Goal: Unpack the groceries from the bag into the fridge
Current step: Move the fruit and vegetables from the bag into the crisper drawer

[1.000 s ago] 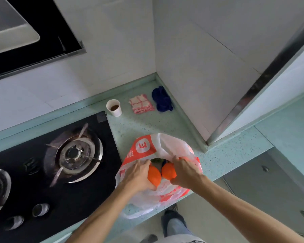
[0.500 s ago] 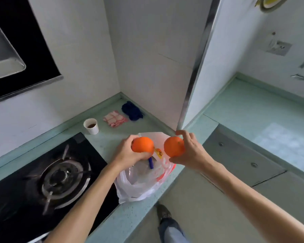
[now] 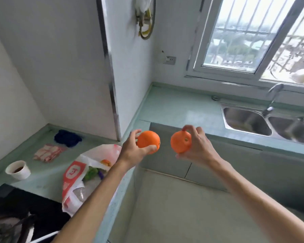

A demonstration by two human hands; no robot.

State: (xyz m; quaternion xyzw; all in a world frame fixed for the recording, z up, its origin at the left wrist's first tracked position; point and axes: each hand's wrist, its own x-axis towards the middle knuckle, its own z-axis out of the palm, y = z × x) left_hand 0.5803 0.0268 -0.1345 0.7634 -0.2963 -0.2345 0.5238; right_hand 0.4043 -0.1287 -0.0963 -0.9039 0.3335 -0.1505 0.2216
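Out in front of us, in the head view, we hold one orange in each hand. Our left hand has its fingers and thumb curled round the left orange. Our right hand pinches the right orange with fingertips on top and more fingers below. Both oranges are up in the air, near each other but not touching.

A second ago both hands were down in the bag, on these same two oranges. Half a second ago the oranges were lifted just over the bag. Now they are well away from it, out past the edge of the counter. We have also turned to the right, so now we see the sink and the window.

The bag sits open on the counter, down at our left, next to the stove. Some green and purple things lie inside it, so we think there is more food to take out. A paper cup, a pink cloth and a blue cloth lie on the counter behind the bag.

We cannot see the fridge here. We think the two oranges are on their way to it. Both hands are full, so one may need to let go of its orange to open the fridge door.
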